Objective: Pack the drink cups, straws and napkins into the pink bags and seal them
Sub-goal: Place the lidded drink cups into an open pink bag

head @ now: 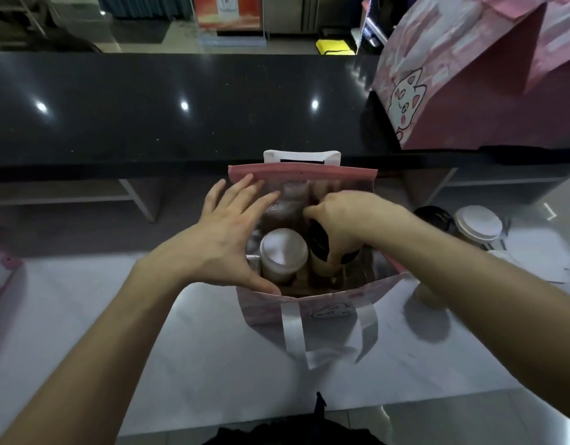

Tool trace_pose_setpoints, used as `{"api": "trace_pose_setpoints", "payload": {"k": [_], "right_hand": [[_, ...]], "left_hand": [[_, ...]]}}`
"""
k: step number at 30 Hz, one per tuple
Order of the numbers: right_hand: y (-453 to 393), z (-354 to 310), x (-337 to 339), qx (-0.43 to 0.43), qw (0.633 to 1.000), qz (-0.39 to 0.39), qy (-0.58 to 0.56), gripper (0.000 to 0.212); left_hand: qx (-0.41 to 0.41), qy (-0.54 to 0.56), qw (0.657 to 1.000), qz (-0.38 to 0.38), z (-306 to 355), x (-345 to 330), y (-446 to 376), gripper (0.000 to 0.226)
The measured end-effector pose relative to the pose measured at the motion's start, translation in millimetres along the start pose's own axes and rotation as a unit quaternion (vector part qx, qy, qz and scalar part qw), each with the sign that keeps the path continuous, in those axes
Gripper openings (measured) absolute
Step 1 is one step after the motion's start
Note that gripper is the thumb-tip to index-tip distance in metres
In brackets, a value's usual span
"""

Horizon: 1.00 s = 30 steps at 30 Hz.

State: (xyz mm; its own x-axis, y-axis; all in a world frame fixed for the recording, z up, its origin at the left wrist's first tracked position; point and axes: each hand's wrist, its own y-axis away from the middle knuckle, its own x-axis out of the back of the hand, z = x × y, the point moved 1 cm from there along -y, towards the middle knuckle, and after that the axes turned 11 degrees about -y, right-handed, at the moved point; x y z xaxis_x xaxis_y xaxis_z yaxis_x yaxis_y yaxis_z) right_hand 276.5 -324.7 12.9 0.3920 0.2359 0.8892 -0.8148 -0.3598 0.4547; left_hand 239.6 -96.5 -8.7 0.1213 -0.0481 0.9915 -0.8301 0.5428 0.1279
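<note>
Nearest to the person, at the middle of the pale counter (84, 332), stands an open pink bag (309, 311) with its white handles (293, 335) drooping down the near face. Its mouth faces straight up, and its long axis runs left to right, parallel to the counter's near edge.

The left hand (227, 239) lies open with straight fingers, spreading the bag's left wall, thumb on the near rim. The right hand (339, 224) reaches in from the right and grips a dark-lidded cup (319, 244) from above. That cup is tilted, its lid leaning left toward a white-lidded cup (283, 252) that stands upright in the bag's near left part. Further in there seem to be more cups against the far wall, though the dim interior makes that hard to confirm.

Packing of this bag looks well under way: at least one cup is seated and another is going in. No straws or napkins show inside, and the top is unsealed, so those steps appear left.

Toward the counter's right edge two more cups wait, one with a black lid (434, 218) and one with a white lid (477, 224). Beyond, on the raised black ledge (181, 107) at the far right, a second pink bag (476, 78) with a cat print sits folded shut at the top, probably finished.
</note>
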Motion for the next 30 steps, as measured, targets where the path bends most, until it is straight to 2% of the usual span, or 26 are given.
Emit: {"api": "trace_pose_setpoints", "payload": {"k": [4, 7, 9, 15, 17, 19, 22, 25, 28, 30], "right_hand": [[-9.5, 1.9, -20.6, 0.01, 0.999, -0.044, -0.03, 0.09], [-12.2, 3.9, -25.1, 0.029, 0.998, -0.031, -0.051, 0.085], [-14.5, 0.9, -23.1, 0.041, 0.997, -0.019, -0.064, 0.09], [-18.6, -12.3, -22.2, 0.043, 0.998, -0.042, -0.033, 0.092], [-18.5, -14.5, -21.7, 0.044, 0.998, -0.04, -0.032, 0.088], [-15.4, -14.6, -20.1, 0.047, 0.998, -0.031, -0.036, 0.086], [2.0, -5.3, -12.4, 0.044, 0.994, 0.028, -0.091, 0.085], [31.8, 18.8, 0.4, 0.057, 0.974, 0.121, -0.182, 0.061], [69.3, 55.1, 4.5, 0.062, 0.912, 0.24, -0.327, 0.027], [91.4, 83.1, -1.8, 0.052, 0.87, 0.31, -0.38, 0.013]], "left_hand": [[-0.001, 0.004, 1.0, -0.005, 1.9, -1.0, -1.4, 0.152], [-0.004, 0.008, 1.0, -0.005, 3.9, -0.6, 0.2, 0.153], [-0.005, 0.009, 1.0, -0.006, 5.0, 0.1, 1.1, 0.153], [0.002, 0.006, 1.0, -0.01, 5.4, 3.8, 0.0, 0.151], [0.005, 0.005, 1.0, -0.01, 7.0, 6.0, 0.4, 0.146], [0.013, 0.006, 1.0, 0.002, 9.8, 11.5, 1.2, 0.132], [0.033, -0.001, 0.998, 0.05, 14.5, 28.7, 3.5, 0.094], [0.046, 0.025, 0.996, 0.074, 24.7, 48.1, 0.4, 0.064], [0.031, 0.015, 0.997, 0.072, 48.6, 62.7, -16.0, 0.05], [0.014, 0.011, 0.997, 0.07, 68.5, 68.4, -33.6, 0.048]]}}
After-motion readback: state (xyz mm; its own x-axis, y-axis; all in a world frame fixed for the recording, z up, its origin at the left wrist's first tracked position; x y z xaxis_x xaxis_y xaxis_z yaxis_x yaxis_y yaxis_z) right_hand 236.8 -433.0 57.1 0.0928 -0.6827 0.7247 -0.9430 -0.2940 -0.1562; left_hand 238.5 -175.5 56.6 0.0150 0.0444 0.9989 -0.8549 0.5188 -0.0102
